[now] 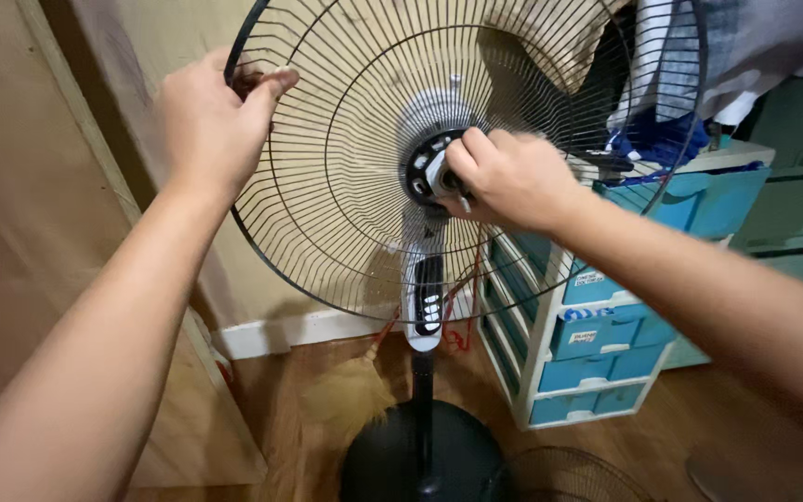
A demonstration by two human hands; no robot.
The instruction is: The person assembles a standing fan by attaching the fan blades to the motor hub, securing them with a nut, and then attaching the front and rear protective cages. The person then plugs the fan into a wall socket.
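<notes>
Head view shows you standing over a pedestal fan, looking down at its rear wire guard [346, 214], which sits on the motor housing with no blade in front of it. Your left hand [211, 125] is closed on the guard's outer rim at the upper left, thumb hooked over the black ring and fingers wrapped behind it. Your right hand [508, 177] is closed around the hub at the guard's centre, fingertips pinching the small grey and black nut [436, 177] on the motor shaft; how tightly it grips cannot be told.

Below the hub the white control panel [427, 302] with its dark buttons runs down into the black pole [423, 400], which meets the round black base [420, 455] on the wooden floor [699, 418]. A second wire guard [573, 474] lies flat on the floor just beside the base, at the bottom edge of view.

Behind the fan to your right stands a white drawer unit [597, 325] with blue drawers, with clothes [680, 84] hanging above it. A straw broom [350, 390] leans near the pole, against the white skirting board [299, 330].
</notes>
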